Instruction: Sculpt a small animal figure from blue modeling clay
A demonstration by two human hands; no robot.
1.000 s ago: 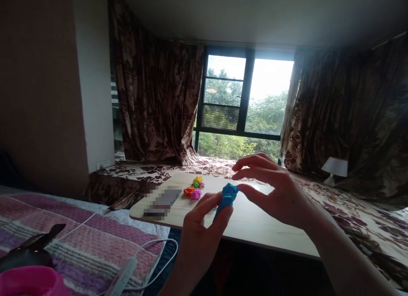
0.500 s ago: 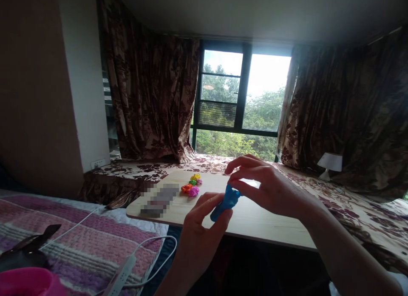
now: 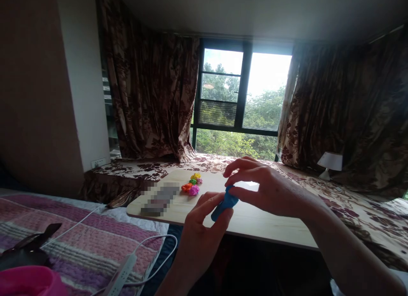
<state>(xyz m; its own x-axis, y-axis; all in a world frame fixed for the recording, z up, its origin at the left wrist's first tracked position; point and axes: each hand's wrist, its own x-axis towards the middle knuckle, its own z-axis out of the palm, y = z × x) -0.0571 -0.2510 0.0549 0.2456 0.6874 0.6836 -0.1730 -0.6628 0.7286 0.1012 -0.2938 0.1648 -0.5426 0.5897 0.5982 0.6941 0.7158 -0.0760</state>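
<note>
A soft-looking blue piece (image 3: 228,200), possibly modelling clay or crumpled paper, is held tilted above the near part of the light wooden table (image 3: 261,221). My left hand (image 3: 204,232) grips its lower end between thumb and fingers. At the upper end, my right hand (image 3: 264,183) pinches it with thumb and index finger, the other fingers curled above. To the left on the table lies a cluster of small crumpled pieces: a yellow one (image 3: 195,176), a green one (image 3: 193,182), an orange one (image 3: 186,188) and pink ones (image 3: 194,190).
A pixelated flat object (image 3: 161,199) lies on the table's left side. A power strip (image 3: 119,277) with a white cable and a pink tub (image 3: 30,281) rest on the striped bed cover (image 3: 76,240). Behind are a patterned window ledge, curtains and a small lamp (image 3: 330,163).
My right thumb and index finger have shifted slightly down over the top of the blue piece, whose upper end looks lower and more folded. My left hand stays nearly where it was.
</note>
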